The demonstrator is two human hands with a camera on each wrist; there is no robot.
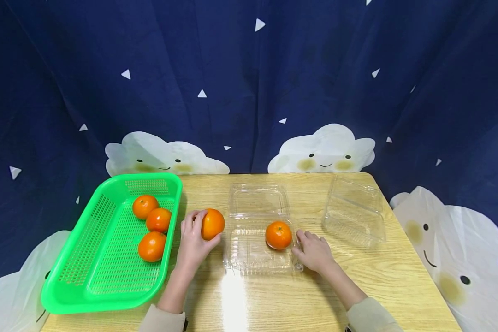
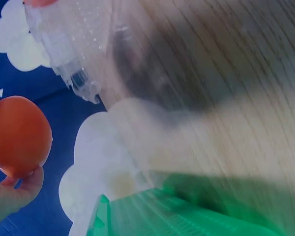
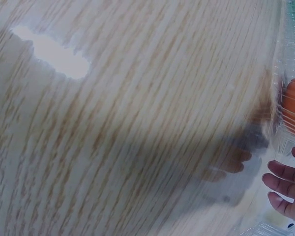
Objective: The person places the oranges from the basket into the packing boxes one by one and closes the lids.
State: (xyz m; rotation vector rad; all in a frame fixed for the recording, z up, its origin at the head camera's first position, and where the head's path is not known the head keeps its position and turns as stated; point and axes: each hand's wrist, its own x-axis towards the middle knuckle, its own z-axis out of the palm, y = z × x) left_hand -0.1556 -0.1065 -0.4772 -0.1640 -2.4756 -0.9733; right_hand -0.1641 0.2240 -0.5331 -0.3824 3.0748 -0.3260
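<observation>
My left hand (image 1: pixel 192 242) grips an orange (image 1: pixel 213 224) between thumb and fingers, above the table between the green basket and a clear plastic clamshell box (image 1: pixel 242 253). The left wrist view shows this held orange (image 2: pixel 22 135) from the side. The box lies with its lid (image 1: pixel 258 200) folded back, away from me. Another orange (image 1: pixel 278 235) sits in the right part of its base. At the box's right edge is my right hand (image 1: pixel 316 252), fingers loosely bent and holding nothing. Whether its fingertips touch the edge I cannot tell.
A green plastic basket (image 1: pixel 174 207) stands on the left with several oranges, one of them the nearest orange (image 1: pixel 151 246), along its right side. Another clear plastic box (image 1: pixel 354 212) lies at the back right of the wooden table (image 1: pixel 282 304). A dark blue curtain (image 1: pixel 240 69) hangs behind.
</observation>
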